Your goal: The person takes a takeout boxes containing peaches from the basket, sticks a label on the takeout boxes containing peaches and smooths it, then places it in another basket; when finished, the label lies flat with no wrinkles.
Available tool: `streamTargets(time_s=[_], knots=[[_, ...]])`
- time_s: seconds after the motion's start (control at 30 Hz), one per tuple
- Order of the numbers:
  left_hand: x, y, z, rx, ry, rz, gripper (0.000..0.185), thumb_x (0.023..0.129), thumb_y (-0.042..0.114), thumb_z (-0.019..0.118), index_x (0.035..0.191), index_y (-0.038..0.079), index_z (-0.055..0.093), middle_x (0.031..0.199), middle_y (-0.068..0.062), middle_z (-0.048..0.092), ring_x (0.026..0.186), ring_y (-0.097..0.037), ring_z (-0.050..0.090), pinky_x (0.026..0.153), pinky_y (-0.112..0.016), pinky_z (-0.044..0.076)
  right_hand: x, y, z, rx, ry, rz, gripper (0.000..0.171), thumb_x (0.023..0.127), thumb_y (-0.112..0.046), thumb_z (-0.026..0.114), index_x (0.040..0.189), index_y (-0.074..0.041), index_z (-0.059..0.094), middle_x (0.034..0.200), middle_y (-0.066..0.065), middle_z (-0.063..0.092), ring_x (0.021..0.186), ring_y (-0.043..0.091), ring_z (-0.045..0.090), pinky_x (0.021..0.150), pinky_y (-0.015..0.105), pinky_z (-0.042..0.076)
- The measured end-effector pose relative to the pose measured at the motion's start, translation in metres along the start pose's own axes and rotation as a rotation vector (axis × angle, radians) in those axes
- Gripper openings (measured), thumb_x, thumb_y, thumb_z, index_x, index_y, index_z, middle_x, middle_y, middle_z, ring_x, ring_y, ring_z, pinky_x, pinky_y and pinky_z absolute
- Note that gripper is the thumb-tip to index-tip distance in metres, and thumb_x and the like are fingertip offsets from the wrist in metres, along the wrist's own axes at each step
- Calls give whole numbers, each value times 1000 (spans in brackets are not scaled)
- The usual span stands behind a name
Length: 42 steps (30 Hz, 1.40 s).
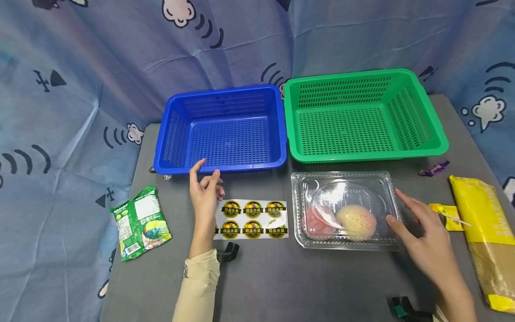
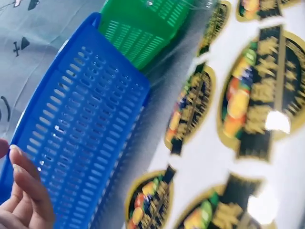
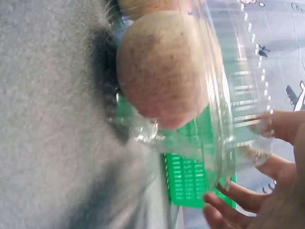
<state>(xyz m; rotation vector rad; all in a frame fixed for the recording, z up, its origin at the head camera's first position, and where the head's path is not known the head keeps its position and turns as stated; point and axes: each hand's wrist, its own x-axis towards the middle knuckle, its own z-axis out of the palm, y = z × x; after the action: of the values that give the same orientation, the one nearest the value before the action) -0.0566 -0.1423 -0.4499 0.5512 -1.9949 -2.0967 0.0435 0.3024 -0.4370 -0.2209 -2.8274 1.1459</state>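
A clear plastic clamshell box (image 1: 346, 188) lies on the grey table, with a pale speckled fruit (image 1: 356, 220) and a red one (image 1: 318, 221) inside. My right hand (image 1: 406, 210) touches the box's right rim with its fingers stretched out. In the right wrist view the fruit (image 3: 162, 67) shows through the box (image 3: 238, 95), with my right hand's fingers (image 3: 257, 191) at its edge. My left hand (image 1: 207, 179) rests, fingers relaxed, on the left end of a sheet of round fruit stickers (image 1: 253, 219), just in front of the blue basket (image 1: 241, 166). It holds nothing.
An empty green basket (image 1: 362, 154) stands beside the empty blue one at the back. A green snack packet (image 1: 141, 222) lies at the left. A yellow package (image 1: 484, 232), a small yellow sachet (image 1: 444, 214) and a purple candy (image 1: 433, 168) lie at the right.
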Motion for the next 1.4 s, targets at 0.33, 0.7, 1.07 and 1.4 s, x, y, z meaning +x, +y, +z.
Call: streamTargets(time_s=[0.33,0.7,1.07,1.4], knots=[[-17,-10,-14,56,79,149,49,105,9,62,149,26,51,82,-10,61,55,-20,55,48,-22,46,-1,-44,28,237,195,-286,58,79,18,77,134,1,70,143,-24,49,129,1,34,105,23,20],[-35,-29,-34,396,101,134,40,95,8,73,134,11,63,105,-8,71,91,-23,67,68,-23,49,0,-72,56,375,105,-401,39,80,19,75,116,4,75,136,-9,60,126,6,42,100,19,28],[-32,-37,-58,616,-12,89,59,86,9,84,141,12,63,138,-19,64,134,-39,45,113,-55,36,-9,-104,87,425,3,-436,40,79,15,79,114,-5,78,128,10,64,114,10,46,89,21,34],[-31,-34,-65,795,-106,22,76,83,9,91,151,17,56,135,-16,62,107,-32,59,87,-43,45,-13,-122,96,436,-78,-411,31,85,10,78,113,-6,78,127,11,64,122,12,45,95,19,35]])
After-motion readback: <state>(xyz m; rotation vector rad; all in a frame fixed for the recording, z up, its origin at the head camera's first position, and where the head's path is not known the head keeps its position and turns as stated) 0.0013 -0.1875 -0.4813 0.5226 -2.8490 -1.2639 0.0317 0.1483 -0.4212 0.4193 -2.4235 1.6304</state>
